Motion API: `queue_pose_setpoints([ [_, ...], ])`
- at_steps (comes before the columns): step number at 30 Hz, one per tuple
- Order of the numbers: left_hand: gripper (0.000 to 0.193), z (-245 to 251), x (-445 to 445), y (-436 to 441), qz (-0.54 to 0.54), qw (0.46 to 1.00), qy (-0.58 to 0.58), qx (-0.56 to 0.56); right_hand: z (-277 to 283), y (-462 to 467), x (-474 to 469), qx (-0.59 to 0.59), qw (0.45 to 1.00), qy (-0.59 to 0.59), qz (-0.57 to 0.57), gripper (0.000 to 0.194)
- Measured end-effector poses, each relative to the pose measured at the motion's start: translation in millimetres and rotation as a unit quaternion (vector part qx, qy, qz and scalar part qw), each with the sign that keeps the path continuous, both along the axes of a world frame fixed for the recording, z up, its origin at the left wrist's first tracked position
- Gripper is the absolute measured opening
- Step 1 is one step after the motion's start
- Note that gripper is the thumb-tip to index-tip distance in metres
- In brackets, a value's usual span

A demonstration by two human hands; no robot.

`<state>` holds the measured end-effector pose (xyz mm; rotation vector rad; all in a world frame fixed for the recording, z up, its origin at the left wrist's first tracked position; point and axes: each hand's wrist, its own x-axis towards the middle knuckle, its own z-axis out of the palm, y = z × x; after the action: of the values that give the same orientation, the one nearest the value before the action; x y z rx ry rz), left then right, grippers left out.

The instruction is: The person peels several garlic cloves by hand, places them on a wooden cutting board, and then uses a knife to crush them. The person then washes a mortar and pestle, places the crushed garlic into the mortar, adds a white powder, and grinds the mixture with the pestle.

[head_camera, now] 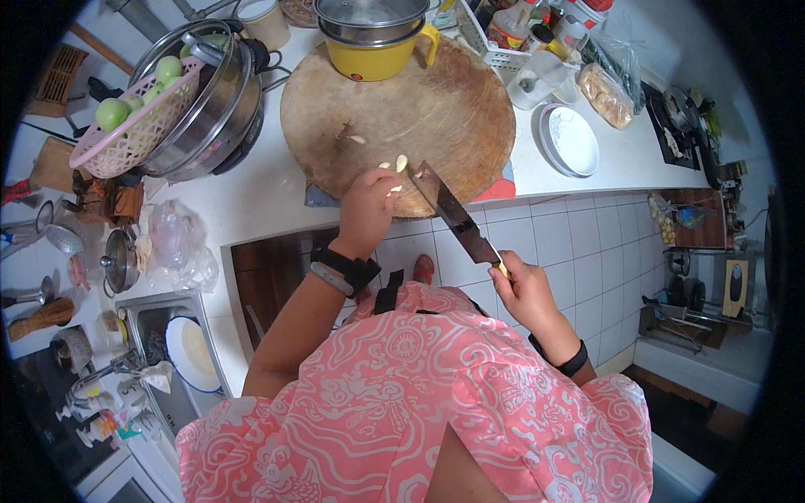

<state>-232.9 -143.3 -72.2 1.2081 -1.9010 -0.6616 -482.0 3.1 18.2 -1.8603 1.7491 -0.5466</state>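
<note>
A round wooden chopping board [440,107] lies before me on the counter. My right hand [525,289] grips the handle of a broad kitchen knife [456,214], whose tip end reaches over the board's near edge. At that same edge, my left hand [368,204] has its fingers curled, with a pale garlic clove [394,189] showing between them. Just beyond its fingertips lies another clove [383,165], partly hidden. One peeled clove [401,163] rests between hand and blade, and a further one [357,139] sits higher on the board. The inside of my left hand is hidden.
A yellow electric pot [371,60] with a glass lid stands on the board's far side. To the left, a pink basket [135,135] of green fruit leans on a steel steamer [214,135]. Stacked white plates [569,141] are right; a sink [160,364] is lower left.
</note>
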Motion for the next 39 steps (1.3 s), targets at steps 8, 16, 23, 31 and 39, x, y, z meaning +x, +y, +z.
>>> queue_pose_setpoints([
  [8, 0.013, 2.5, 4.9, -0.7, 0.008, 0.997, -0.053, -0.060, 2.7, -5.1, 5.3, -0.004, 1.000, -0.003, 0.016, 0.017],
  [16, 0.014, 5.5, 8.8, -2.8, -0.008, 0.998, -0.050, -0.039, 5.0, -12.6, 11.1, -0.003, 0.998, 0.035, 0.044, 0.018],
  [23, 0.015, 3.0, 9.6, -4.7, -0.006, 0.998, -0.046, -0.030, 10.3, -18.3, 14.2, 0.012, 0.998, 0.026, 0.047, 0.016],
  [31, 0.015, 8.5, 10.2, -4.8, -0.018, 0.998, -0.053, -0.004, 3.9, -24.4, 25.4, 0.016, 0.995, 0.084, 0.060, 0.015],
  [39, 0.023, 8.3, 18.5, -3.1, 0.043, 0.997, -0.056, 0.040, -5.1, -8.5, 19.6, 0.012, 1.000, 0.001, 0.007, 0.017],
])
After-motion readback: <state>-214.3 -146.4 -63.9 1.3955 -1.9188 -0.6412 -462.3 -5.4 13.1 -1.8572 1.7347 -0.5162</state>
